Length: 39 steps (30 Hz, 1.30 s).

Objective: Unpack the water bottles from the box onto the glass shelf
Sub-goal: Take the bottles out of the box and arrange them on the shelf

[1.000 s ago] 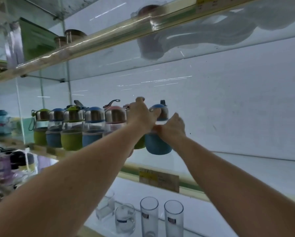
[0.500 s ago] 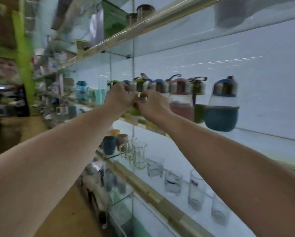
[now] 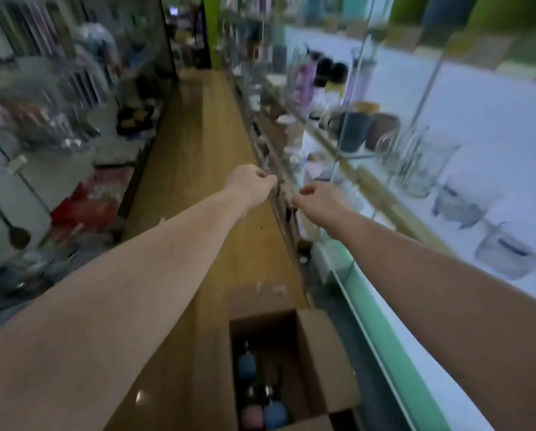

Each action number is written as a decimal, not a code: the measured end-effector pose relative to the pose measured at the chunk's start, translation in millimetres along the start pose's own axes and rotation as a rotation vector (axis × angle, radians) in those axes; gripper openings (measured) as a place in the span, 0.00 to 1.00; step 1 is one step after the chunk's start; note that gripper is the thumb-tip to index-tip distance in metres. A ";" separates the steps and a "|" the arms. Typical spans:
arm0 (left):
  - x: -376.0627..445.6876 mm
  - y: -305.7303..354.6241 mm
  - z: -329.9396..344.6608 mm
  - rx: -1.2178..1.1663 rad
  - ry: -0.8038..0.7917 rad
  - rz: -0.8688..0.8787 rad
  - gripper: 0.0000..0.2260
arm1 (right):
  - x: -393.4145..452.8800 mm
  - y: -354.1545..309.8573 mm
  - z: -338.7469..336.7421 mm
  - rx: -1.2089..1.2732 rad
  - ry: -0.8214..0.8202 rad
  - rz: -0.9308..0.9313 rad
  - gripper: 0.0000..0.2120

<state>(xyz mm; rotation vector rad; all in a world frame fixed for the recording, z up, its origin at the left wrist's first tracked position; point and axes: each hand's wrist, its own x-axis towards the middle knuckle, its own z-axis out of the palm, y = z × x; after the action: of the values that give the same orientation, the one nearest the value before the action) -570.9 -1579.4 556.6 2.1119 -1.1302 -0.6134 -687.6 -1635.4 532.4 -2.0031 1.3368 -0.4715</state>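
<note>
An open cardboard box [image 3: 310, 334] stands on the floor at the bottom centre. Inside it lie a blue water bottle [image 3: 247, 367], a pink one [image 3: 252, 415] and another blue one [image 3: 275, 415]. The glass shelf [image 3: 440, 46] runs along the upper right, and the green and blue bases of bottles [image 3: 506, 14] standing on it show blurred. My left hand [image 3: 250, 188] and my right hand [image 3: 320, 201] reach out in mid-air above the aisle, well beyond the box. Both have curled fingers and hold nothing.
A lower shelf on the right carries dark mugs [image 3: 355, 130] and clear drinking glasses [image 3: 422, 168]. A wooden floor aisle [image 3: 195, 126] runs ahead. Blurred racks of goods [image 3: 42, 119] line the left side. The shelving's green base [image 3: 384, 331] runs right beside the box.
My hands have left the bottles on the shelf and dropped lower. The view has swung left and down, so the aisle floor and the box now show.
</note>
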 end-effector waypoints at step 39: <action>201.1 -614.6 523.3 0.051 -0.348 -0.811 0.26 | 122.3 515.4 632.0 0.249 -0.623 0.810 0.39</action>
<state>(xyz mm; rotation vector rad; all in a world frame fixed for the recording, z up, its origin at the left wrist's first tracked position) -479.5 -1668.7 -265.3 2.5463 -0.3956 -1.3674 -586.8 -1663.7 -285.5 -1.1103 1.4315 0.3276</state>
